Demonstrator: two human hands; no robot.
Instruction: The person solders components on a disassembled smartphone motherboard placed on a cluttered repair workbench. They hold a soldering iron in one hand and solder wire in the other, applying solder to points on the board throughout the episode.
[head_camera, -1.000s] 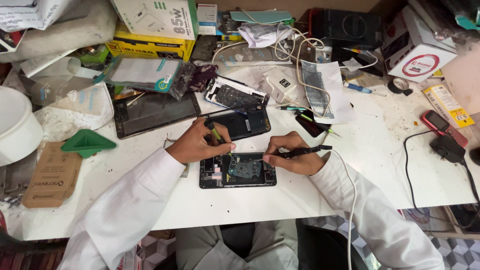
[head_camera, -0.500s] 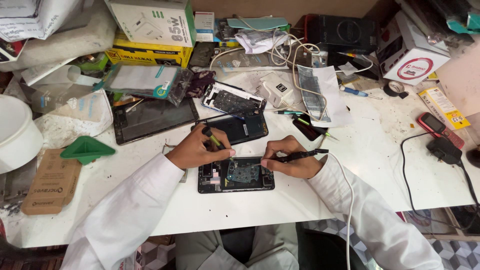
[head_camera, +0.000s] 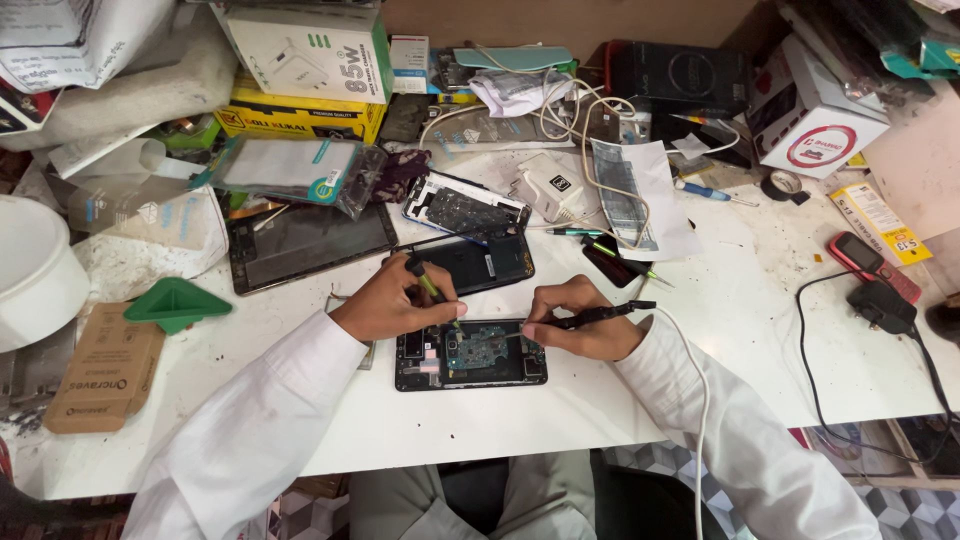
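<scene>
Hands barely moved. Left hand (head_camera: 385, 305) pinches tweezers (head_camera: 428, 285), right hand (head_camera: 580, 320) grips black tool (head_camera: 600, 315); opened phone (head_camera: 470, 355) lies left-right.

A white counter (head_camera: 760, 330) fills most of the view, and its top is dirty with small dark marks and scratches. Under its front edge, at the bottom right, the floor (head_camera: 900, 505) shows grey and white tiles in a pattern. Behind the counter, at the top, is a plain brown wall (head_camera: 560, 22), and the light is bright and even.
</scene>
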